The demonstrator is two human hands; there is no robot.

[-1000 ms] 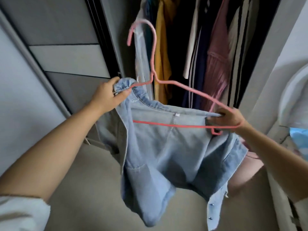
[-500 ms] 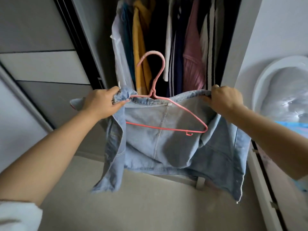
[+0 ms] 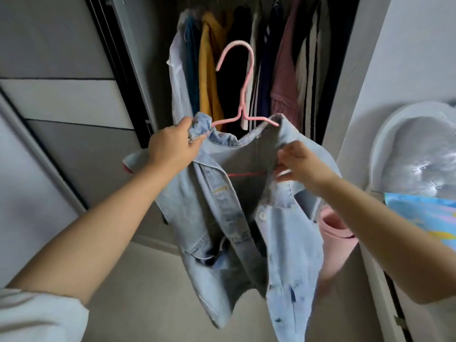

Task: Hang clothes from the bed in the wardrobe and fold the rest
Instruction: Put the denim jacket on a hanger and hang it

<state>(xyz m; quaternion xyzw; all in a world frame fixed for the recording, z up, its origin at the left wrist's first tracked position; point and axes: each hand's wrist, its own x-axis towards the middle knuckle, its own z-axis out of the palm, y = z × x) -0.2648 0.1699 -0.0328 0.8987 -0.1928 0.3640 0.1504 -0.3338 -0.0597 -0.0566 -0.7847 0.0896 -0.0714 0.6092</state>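
Denim jacket (image 3: 237, 218) on hanger (image 3: 243, 95); hands grip it.

the denim jacket (image 3: 246, 218) hides both shoulders of the pink hanger (image 3: 243, 95); the right hand (image 3: 299, 164) is motion-blurred, its grip unclear; the wardrobe's (image 3: 345, 70) rail is cut off.

The person wore a short white cotton sleeve (image 3: 37, 314) on the left arm; both forearms were bare.
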